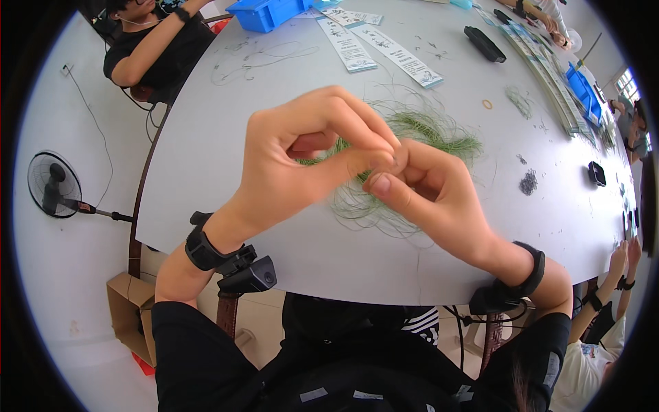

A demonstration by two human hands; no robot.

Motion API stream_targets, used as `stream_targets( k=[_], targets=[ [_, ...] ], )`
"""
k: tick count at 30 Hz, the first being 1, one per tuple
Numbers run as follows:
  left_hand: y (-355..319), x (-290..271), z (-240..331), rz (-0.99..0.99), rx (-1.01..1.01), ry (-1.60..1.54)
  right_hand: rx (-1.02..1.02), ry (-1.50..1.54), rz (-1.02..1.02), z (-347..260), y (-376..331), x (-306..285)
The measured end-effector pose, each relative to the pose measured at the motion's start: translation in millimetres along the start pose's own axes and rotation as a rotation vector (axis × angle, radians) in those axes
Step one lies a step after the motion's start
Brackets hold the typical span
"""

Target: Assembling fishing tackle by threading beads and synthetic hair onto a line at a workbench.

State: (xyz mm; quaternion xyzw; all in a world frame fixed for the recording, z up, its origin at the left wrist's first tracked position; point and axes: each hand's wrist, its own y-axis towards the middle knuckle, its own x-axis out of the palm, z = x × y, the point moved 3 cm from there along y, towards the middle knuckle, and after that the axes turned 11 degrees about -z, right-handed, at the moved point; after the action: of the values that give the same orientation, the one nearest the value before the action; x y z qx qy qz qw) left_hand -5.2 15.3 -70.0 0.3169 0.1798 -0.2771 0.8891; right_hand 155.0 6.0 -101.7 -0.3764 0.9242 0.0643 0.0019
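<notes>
Head view over a round grey table. The left hand and right hand meet above the table's near half, fingertips touching. Both are curled narrow, thumb pressed toward forefinger in a pinch; what is pinched is too fine to make out, though thin green strands run up toward the fingers. Directly beneath and behind the hands lies a loose tangle of green thread, spread on the tabletop with stray loops trailing toward the near edge. Each wrist carries a black strap-mounted device.

Surface: pale grey, matte, scattered with small bits. Long printed paper strips lie toward the far side, beside a blue plastic bin. A black rectangular case sits farther right, a rubber band near it, and a small dark pile of fine pieces right of the hands. A second blue tray stands at the right rim.

Room: light floor; a pedestal fan stands left of the table, a cardboard box near the table's lower left edge. A seated person in black is at the far left rim; other people's hands rest at the right.
</notes>
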Motion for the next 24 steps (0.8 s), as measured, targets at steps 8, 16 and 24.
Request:
stream_targets(
  k=[8, 16, 24],
  targets=[
    [3.4, -1.4, 8.3, 0.105, 0.170, 0.255, -0.054, -0.068, 0.070, -18.5, -12.8, 10.5],
    [4.8, 1.5, 11.6, -0.021, 0.213, 0.293, -0.110, -0.354, 0.104, -39.6, -12.3, -5.0],
    [5.2, 1.7, 12.6, -0.035, 0.229, 0.152, -0.135, -0.131, 0.220, -24.6, 0.3, -19.6]
  ],
)
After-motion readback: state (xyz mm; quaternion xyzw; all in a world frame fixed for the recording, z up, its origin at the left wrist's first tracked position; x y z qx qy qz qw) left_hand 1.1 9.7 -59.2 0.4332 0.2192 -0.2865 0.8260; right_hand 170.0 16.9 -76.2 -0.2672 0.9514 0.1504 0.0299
